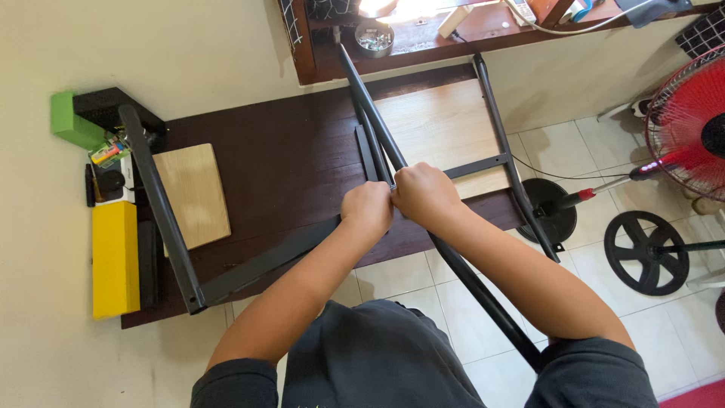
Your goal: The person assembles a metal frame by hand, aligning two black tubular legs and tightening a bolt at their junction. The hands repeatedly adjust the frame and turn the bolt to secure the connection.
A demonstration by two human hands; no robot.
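Over the dark wooden board [264, 159] on the floor, both hands met at the middle of a long black metal tube [377, 125]. Left hand [368, 209] curled shut, fingers folded in against the tube just where a flat crossbar [257, 264] joined it. Right hand [424, 193] likewise closed, knuckles up, touching the left (what sat between the two palms was hidden, so cannot tell whether a fastener or tool was pinched there). The tube ran diagonally from the windowsill area down past the person's right knee, lifted clear of the board at its near end.

A second tube [498, 121] lay roughly parallel to the right, tied to the first by a short brace [476, 166] over a pale wood panel [445, 128]. A third leg [158, 208] stood at the left edge, beside a smaller pale panel [192, 193].

Handling judgement: rigid steel frame, fairly heavy and awkward by length, painted smooth so it may slip in a sweaty grip. Best held near the joints, where leverage is short.

Nearby: yellow box [115, 257], green block [73, 121], red fan [691, 121], small metal bowl [374, 38] on the sill.
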